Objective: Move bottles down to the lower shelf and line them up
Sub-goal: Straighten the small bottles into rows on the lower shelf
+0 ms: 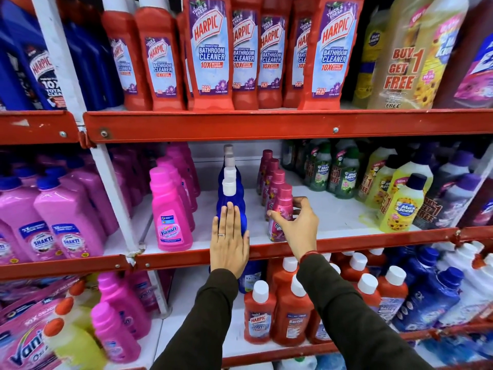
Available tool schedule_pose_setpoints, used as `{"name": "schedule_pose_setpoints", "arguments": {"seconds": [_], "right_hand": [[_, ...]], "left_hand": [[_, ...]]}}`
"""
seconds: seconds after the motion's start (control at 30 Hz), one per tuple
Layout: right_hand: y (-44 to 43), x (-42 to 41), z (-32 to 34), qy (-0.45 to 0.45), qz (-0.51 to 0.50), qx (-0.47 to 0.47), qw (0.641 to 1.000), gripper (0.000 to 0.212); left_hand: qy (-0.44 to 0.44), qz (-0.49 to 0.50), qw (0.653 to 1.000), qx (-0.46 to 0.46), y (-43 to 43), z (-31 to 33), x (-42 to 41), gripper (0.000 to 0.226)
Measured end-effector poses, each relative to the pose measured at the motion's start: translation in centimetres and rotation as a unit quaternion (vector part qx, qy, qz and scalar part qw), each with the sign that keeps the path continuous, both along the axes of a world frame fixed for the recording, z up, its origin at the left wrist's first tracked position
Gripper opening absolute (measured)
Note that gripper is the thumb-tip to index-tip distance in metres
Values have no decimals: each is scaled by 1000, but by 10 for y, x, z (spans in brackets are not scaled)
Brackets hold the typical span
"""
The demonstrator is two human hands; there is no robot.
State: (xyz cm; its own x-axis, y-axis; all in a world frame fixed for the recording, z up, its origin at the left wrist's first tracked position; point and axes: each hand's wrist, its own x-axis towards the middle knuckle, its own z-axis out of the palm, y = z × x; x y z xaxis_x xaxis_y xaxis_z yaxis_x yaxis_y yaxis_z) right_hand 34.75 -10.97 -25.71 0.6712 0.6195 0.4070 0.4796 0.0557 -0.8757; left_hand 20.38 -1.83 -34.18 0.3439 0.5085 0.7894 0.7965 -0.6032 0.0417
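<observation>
Store shelving seen from head height, three red-edged tiers. On the middle shelf point(346, 243), near centre, a single-file row of blue bottles with white caps point(230, 194) runs from the front edge back toward 12 o'clock. Just beside it at 3 o'clock stands a parallel row of maroon-capped pink bottles point(278, 198), also front to back.

The left hand point(229, 240) lies flat against the front blue bottle, fingers straight and pressed together, palm toward the shelf; a ring shows on one finger. The right hand point(296, 227) wraps the front pink bottle of the maroon-capped row, thumb on its near face and fingers curled around its right side, so it is closed on that bottle.

At 9 o'clock of the blue row stand pink Vanish bottles point(170, 212). At 3 o'clock, well apart across bare white shelf board, are yellow Max Kleen bottles point(400, 206).

The upper shelf point(266, 124) carries red Harpic Bathroom Cleaner bottles point(210, 54). The lower shelf point(266, 355), at 6 o'clock, holds smaller red Harpic bottles with white caps point(260, 313), between both dark sleeves.
</observation>
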Motion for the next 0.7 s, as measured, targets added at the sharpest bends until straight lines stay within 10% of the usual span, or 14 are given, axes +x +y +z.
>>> {"name": "schedule_pose_setpoints", "arguments": {"seconds": [0.23,0.4,0.7], "right_hand": [[-5,3,-13,36,43,10,998,81],[-19,2,-22,177,81,25,980,60],[-24,12,-21,223,135,-18,965,35]], "left_hand": [[17,-6,1000,-26,-6,5,-3,74],[24,-121,990,-68,-33,16,11,71],[-144,-242,847,-452,-71,34,62,64]]}}
